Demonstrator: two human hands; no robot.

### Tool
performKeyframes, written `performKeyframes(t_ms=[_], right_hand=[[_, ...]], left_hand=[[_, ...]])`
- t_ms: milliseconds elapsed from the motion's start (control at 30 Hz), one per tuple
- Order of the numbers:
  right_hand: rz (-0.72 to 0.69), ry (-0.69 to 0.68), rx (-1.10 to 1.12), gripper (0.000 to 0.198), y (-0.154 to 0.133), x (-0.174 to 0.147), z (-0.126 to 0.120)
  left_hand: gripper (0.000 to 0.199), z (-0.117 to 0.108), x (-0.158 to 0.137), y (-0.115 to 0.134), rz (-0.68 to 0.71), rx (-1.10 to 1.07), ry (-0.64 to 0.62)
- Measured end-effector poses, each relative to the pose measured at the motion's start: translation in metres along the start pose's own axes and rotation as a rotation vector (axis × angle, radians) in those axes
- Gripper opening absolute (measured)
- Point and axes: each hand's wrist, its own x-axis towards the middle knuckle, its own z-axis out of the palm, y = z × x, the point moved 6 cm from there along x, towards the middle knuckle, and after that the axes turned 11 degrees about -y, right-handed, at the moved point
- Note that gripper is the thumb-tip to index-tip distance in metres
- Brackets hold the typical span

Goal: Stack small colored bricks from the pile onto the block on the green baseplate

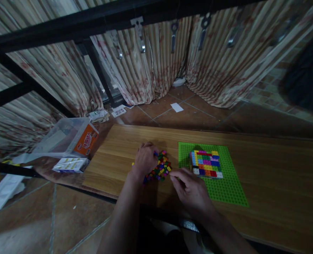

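A heap of small colourful toy building bricks (161, 168) lies on the wooden board. Over the heap's left side is my left hand (146, 158), its fingers curled down among the bricks; what they hold, if anything, is hidden. Just right of the heap, my right hand (192, 188) has thumb and forefinger pinched together, and whatever is between them is too small to make out. Beyond that hand, a block built of multicoloured bricks (205, 164) sits on a green studded baseplate (229, 190).
The long wooden board (273, 176) stretches to the right. Left of it stand a clear plastic box (66, 135) with an orange label and a white carton (71, 164). A dark metal bar (74, 24) with hanging hooks crosses before striped curtains (156, 67). Paper (177, 107) lies on the tiled floor.
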Motion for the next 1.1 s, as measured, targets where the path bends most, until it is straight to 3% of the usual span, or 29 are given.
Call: performKeyframes(t_ms=[233, 367, 533, 700, 867, 1100], right_hand=[[-0.001, 0.019, -0.009, 0.016, 0.001, 0.002, -0.003], [0.017, 0.101, 0.012, 0.016, 0.002, 0.003, -0.018], [0.006, 0.239, 0.095, 0.018, -0.005, -0.001, -0.04], [0.034, 0.226, 0.212, 0.019, -0.005, -0.007, -0.051], [0.048, 0.151, 0.286, 0.017, 0.004, -0.013, -0.062], [0.059, 0.046, 0.224, 0.014, 0.012, -0.024, -0.078]], left_hand=[[0.014, -0.008, 0.002, 0.0, -0.052, 0.095, 0.071], [0.015, -0.015, 0.0, 0.006, 0.019, -0.214, 0.106], [0.022, -0.002, -0.002, 0.039, 0.207, -0.711, -0.178], [0.027, 0.01, -0.011, 0.071, 0.281, -1.036, -0.461], [0.031, 0.015, -0.012, 0.086, 0.252, -1.133, -0.54], [0.039, 0.029, -0.012, 0.109, 0.263, -1.189, -0.637]])
